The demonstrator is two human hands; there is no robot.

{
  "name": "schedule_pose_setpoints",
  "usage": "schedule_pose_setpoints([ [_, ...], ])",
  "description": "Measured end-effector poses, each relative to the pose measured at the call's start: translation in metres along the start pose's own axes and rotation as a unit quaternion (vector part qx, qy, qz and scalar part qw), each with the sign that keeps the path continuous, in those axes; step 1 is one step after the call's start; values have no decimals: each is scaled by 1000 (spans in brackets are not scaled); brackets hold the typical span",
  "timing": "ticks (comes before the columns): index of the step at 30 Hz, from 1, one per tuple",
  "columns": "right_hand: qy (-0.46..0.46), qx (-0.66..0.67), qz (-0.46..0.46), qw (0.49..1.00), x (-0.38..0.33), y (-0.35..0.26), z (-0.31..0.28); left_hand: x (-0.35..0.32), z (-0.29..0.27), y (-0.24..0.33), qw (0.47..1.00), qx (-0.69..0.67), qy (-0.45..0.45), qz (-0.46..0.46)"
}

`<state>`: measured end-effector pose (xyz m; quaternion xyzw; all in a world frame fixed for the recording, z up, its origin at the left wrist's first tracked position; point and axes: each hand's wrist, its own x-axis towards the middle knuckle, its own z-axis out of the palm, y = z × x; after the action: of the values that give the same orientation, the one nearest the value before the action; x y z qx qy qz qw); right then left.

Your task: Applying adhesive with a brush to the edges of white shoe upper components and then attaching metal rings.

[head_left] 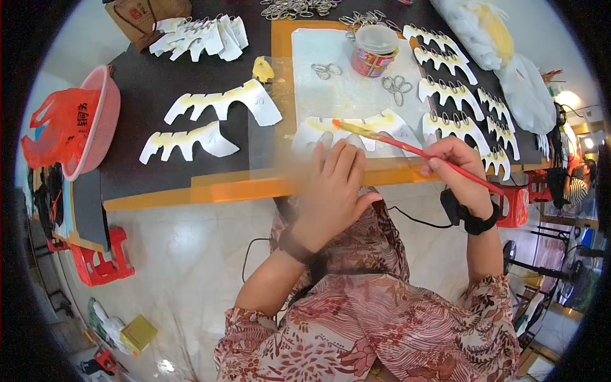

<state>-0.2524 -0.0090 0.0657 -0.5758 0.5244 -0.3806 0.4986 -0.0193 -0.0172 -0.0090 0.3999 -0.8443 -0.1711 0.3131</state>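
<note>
From my remote view, the white cut-out (385, 124) lay on the near side of the tub (373, 62), flat on the worktop, with yellow smeared along its notched far edge. I judged it light and thin, like card or stiff paper: firm enough to stay flat, but with narrow prongs that could have bent or torn. The smear looked wet and probably slick, so I favoured holding the plain near edge.

The left hand (334, 184), nearer me than the tub and to its left, was palm down, fingers together and straight, their tips on that near edge. It pressed without pinching, thumb spread aside; blur hid part of it. The right hand (459, 169), near and to the right of the tub, had thumb and fingers closed around a red-handled tool (414, 150). Its wrist bent inward, and the tool slanted leftward, its yellow-coated end over the smear; I could not tell whether it touched.
</note>
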Motion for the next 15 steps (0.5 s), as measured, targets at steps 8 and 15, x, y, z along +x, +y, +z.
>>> schedule_pose_setpoints([
  [8,-1,-28,-11,1000,11,-5,6,-2,-9,-8,1000,-4,-5,6],
  [15,-27,-42,-50,997,11,-4,1,-3,-14,-8,1000,2,-11,-1],
])
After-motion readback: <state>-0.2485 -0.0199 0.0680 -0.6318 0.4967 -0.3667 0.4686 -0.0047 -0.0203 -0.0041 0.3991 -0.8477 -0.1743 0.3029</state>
